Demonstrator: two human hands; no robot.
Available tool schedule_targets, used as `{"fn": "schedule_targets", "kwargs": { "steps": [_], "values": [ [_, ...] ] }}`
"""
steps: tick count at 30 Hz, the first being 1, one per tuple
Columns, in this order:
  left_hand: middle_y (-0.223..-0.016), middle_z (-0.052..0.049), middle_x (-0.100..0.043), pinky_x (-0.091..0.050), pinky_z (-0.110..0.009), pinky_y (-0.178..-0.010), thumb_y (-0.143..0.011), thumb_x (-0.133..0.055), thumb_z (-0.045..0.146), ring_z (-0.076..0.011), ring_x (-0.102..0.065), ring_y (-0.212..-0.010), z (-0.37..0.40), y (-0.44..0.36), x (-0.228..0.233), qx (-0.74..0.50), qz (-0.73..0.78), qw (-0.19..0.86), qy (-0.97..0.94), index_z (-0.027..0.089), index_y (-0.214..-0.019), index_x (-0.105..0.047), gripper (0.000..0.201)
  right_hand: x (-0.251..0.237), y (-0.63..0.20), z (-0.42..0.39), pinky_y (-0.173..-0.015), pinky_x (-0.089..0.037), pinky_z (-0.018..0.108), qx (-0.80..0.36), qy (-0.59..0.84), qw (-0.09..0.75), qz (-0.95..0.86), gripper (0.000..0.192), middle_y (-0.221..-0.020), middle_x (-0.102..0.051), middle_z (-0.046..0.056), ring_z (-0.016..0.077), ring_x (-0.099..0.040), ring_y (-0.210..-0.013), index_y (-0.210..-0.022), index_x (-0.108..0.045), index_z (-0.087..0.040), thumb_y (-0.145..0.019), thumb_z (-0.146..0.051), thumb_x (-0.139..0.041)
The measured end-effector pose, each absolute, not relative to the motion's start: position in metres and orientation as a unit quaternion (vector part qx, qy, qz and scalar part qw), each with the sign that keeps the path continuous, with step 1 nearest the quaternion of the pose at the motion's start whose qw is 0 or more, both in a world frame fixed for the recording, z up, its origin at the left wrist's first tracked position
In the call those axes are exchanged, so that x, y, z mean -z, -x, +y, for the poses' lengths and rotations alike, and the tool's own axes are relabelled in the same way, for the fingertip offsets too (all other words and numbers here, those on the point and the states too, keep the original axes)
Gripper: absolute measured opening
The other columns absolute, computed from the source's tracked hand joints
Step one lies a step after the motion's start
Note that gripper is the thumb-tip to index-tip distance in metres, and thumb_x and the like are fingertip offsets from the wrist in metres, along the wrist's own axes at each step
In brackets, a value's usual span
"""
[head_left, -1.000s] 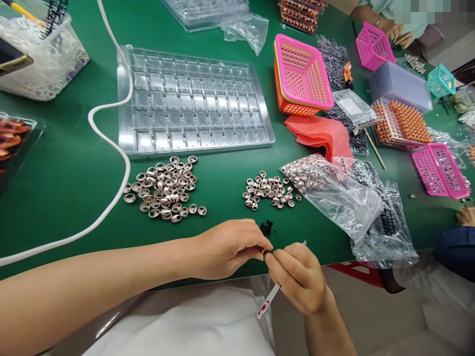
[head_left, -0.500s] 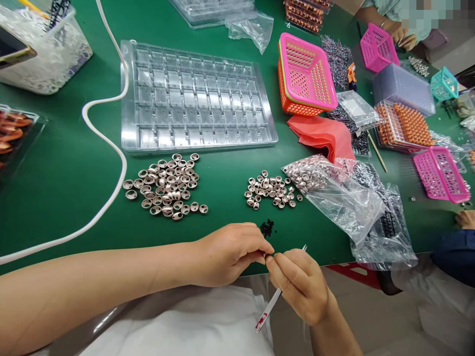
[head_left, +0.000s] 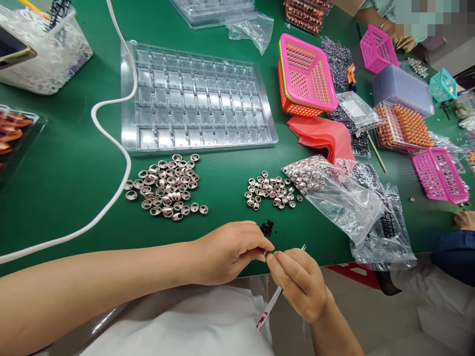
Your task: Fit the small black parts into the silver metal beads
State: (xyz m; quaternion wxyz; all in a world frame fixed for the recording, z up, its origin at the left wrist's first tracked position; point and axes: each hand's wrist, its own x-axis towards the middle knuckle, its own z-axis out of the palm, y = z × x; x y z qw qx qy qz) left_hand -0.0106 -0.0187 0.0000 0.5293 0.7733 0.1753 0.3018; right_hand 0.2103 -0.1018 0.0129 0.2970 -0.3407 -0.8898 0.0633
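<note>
Beyond both hands (head_left: pixel 269 267), pinching tweezers (head_left: pixel 272 300) and a tiny part, lie metal caps (head_left: pixel 165 187).

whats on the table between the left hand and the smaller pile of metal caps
In the head view, a small cluster of tiny black beads lies on the green table between the left hand and the smaller pile of metal caps; otherwise bare.
</note>
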Motion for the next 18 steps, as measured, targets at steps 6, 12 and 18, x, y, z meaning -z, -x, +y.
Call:
{"fn": "schedule_targets", "kwargs": {
  "steps": [6,12,18],
  "values": [
    [-0.089,-0.007,-0.075,-0.056,-0.027,-0.079,-0.100,-0.054,0.015,-0.0164,-0.067,-0.081,-0.018,0.012,0.002,-0.296,0.191,0.550,-0.757,0.017,-0.108,-0.069,0.017,0.007,-0.215,-0.114,-0.061,-0.059,0.033,-0.074,0.397,0.320,-0.857,0.039,-0.103,-0.071,0.013,0.0204,-0.069,-0.085,-0.133,-0.060,-0.010,-0.094,-0.008,-0.055],
    [-0.091,-0.007,-0.076,-0.056,-0.024,-0.076,-0.098,-0.058,0.017,-0.0164,-0.069,-0.083,-0.018,0.011,0.004,-0.281,0.214,0.579,-0.735,0.017,-0.106,-0.072,0.016,0.011,-0.212,-0.112,-0.064,-0.060,0.030,-0.094,0.437,0.343,-0.826,0.043,-0.093,-0.072,0.009,0.0171,-0.069,-0.079,-0.137,-0.058,-0.016,-0.095,-0.007,-0.056],
    [-0.091,-0.007,-0.076,-0.056,-0.024,-0.076,-0.096,-0.061,0.017,-0.0159,-0.070,-0.082,-0.017,0.010,0.003,-0.271,0.234,0.601,-0.714,0.015,-0.104,-0.073,0.015,0.002,-0.202,-0.107,-0.062,-0.058,0.028,-0.098,0.462,0.394,-0.789,0.044,-0.092,-0.070,0.007,0.0157,-0.068,-0.078,-0.128,-0.063,-0.015,-0.087,0.000,-0.067]
  ]
}}
